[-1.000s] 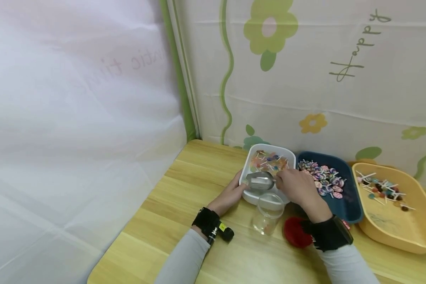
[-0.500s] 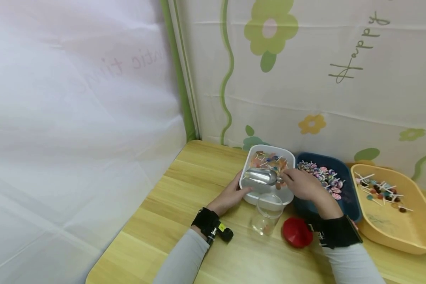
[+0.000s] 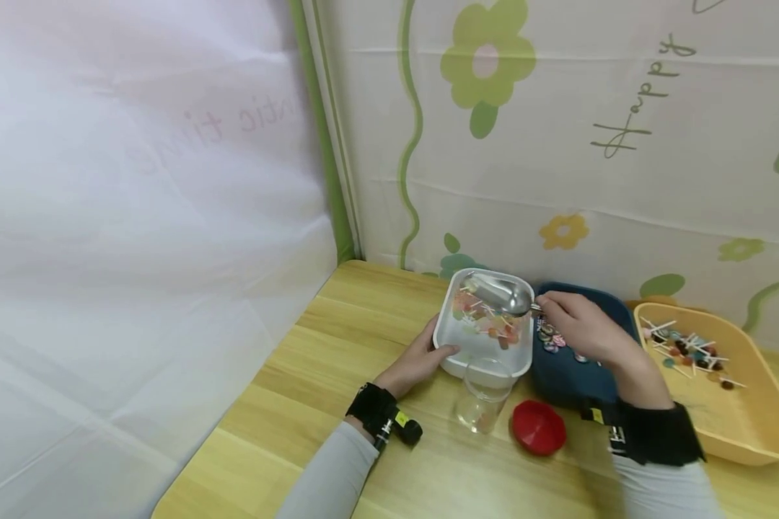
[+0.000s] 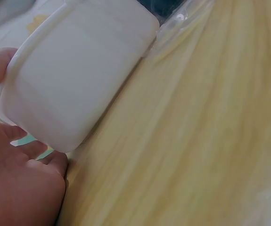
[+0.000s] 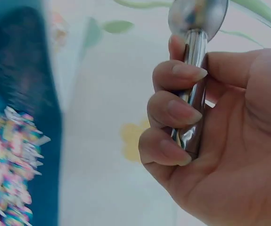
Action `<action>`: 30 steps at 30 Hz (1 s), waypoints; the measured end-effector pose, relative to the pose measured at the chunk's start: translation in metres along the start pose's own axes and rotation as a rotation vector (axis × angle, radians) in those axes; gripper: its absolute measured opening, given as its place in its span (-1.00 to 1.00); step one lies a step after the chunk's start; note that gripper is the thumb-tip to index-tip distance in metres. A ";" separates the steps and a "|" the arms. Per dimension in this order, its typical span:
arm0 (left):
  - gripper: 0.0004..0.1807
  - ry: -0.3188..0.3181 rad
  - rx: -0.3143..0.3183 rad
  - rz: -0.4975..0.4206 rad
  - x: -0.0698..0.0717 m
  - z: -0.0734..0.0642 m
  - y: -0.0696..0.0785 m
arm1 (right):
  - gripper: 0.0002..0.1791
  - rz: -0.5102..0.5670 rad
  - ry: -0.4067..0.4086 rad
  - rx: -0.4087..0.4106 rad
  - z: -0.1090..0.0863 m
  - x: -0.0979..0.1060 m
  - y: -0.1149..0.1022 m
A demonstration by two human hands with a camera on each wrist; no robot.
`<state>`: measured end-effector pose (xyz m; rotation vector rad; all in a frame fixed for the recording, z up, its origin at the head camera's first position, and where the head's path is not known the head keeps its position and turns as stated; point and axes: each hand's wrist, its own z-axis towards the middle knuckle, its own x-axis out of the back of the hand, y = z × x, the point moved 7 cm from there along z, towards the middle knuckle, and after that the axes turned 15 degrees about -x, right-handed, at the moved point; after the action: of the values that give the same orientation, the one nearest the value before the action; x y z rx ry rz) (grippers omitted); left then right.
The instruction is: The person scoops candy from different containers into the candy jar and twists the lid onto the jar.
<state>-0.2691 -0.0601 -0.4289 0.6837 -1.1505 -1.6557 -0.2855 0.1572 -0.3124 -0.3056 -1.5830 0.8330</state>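
Observation:
My right hand [image 3: 581, 324] grips the handle of a metal scoop [image 3: 506, 294], fingers curled round it in the right wrist view. The scoop's mouth points left over the far part of a white bin [image 3: 453, 366]. Lollipops [image 3: 493, 330] lie in that bin, partly hidden by the scoop; whether any are in the scoop I cannot tell. My left hand [image 3: 420, 360] holds the bin's left side, thumb at the rim and fingers against the outer wall [image 4: 74, 70]. A clear plastic cup [image 3: 479, 412] stands just in front of the bin.
A red lid [image 3: 539, 428] lies right of the cup. Beside the white bin stands a dark blue bin [image 3: 561, 382] with swirl lollipops [image 5: 8, 174], then a yellow bin [image 3: 753, 432] with more lollipops. A printed curtain [image 3: 376, 158] hangs behind the wooden table [image 3: 311, 360].
The scoop has risen from the near part of the white bin toward its far end and shifted right. My right hand moved right and now covers much of the blue bin. The left hand stays.

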 end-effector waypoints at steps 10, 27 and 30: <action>-0.22 0.023 0.024 0.022 0.002 0.001 -0.002 | -0.63 -0.034 0.078 0.041 -0.044 0.049 -0.009; -0.24 0.031 0.016 0.018 0.002 0.008 -0.006 | -0.79 -0.369 0.021 -0.039 -0.084 0.062 -0.014; -0.23 0.026 0.024 0.019 0.003 0.008 -0.019 | -0.82 -0.414 0.003 -0.068 -0.086 0.058 -0.017</action>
<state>-0.2847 -0.0585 -0.4423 0.7054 -1.1567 -1.6145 -0.2122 0.2100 -0.2597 -0.0224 -1.5998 0.4588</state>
